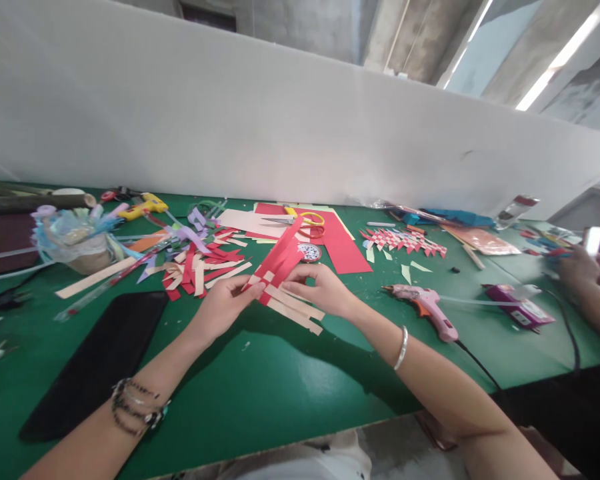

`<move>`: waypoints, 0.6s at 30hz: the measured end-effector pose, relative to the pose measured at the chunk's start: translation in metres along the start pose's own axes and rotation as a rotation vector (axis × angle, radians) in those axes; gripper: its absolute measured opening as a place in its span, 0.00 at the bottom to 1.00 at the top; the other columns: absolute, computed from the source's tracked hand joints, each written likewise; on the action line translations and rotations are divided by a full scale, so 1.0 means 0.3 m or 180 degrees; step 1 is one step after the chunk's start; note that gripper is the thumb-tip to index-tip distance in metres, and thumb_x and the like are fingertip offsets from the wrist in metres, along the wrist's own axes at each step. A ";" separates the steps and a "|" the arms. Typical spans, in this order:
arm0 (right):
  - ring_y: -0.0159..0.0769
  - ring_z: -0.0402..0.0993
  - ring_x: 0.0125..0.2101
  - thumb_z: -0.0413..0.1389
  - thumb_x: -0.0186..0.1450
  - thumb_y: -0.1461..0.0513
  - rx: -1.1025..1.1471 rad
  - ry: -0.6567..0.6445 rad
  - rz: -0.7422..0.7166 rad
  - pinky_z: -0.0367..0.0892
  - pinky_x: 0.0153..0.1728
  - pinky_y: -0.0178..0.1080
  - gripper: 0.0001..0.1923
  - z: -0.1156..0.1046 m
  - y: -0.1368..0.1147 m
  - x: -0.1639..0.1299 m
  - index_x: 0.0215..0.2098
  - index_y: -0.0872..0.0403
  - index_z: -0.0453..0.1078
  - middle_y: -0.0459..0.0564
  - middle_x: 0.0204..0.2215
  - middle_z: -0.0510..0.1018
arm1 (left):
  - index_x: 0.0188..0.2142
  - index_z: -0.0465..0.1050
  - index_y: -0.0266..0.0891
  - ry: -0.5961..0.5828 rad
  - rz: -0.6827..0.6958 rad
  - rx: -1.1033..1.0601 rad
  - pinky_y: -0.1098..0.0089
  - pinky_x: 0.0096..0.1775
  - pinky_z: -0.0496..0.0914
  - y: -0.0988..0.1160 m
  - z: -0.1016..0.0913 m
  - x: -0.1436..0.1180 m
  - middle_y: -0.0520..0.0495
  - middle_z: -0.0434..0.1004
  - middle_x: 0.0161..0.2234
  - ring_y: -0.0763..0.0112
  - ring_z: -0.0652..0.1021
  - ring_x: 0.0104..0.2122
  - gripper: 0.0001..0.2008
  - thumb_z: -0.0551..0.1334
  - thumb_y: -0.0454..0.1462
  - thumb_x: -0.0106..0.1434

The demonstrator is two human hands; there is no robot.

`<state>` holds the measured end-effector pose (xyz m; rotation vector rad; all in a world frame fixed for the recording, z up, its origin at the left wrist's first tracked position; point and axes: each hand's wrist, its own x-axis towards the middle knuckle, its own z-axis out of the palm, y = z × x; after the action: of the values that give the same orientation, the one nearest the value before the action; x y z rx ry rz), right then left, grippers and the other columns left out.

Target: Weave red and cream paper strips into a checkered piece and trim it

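Observation:
My left hand (223,310) pinches a small weave of red and cream paper strips (276,265) just above the green table (290,387). Long red ends point up and away, while loose cream ends hang toward the lower right. From the other side, my right hand (320,287) has its thumb and fingers closed on the strips near the woven checks. Behind the weave, yellow-and-red-handled scissors (314,224) rest on red paper sheets (350,252). A round tin (310,252) with a speckled top sits beside them, partly covered by the weave.
Cut paper strips (195,270) lie in a heap to the left, near a black mat (105,360) and a yellow glue gun (145,207). Rightward are a checkered woven paper piece (405,241), a pink glue gun (425,303), a purple box (517,307) and another person's hand (579,267).

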<state>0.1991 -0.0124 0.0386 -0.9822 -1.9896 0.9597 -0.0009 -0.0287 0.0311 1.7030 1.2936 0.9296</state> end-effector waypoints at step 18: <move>0.33 0.69 0.27 0.49 0.63 0.47 0.0145 0.0226 -0.0017 0.64 0.30 0.36 0.21 -0.085 -0.141 -0.144 0.28 0.54 0.72 0.48 0.25 0.75 | 0.22 0.71 0.41 0.0117 0.0296 0.0285 0.73 0.22 0.63 0.197 -0.081 -0.055 0.52 0.66 0.19 0.72 0.66 0.20 0.20 0.59 0.55 0.51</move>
<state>0.2264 -0.0597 0.0747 -0.9722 -1.9027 0.9503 -0.0029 -0.0510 0.0931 1.8364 1.3067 0.9735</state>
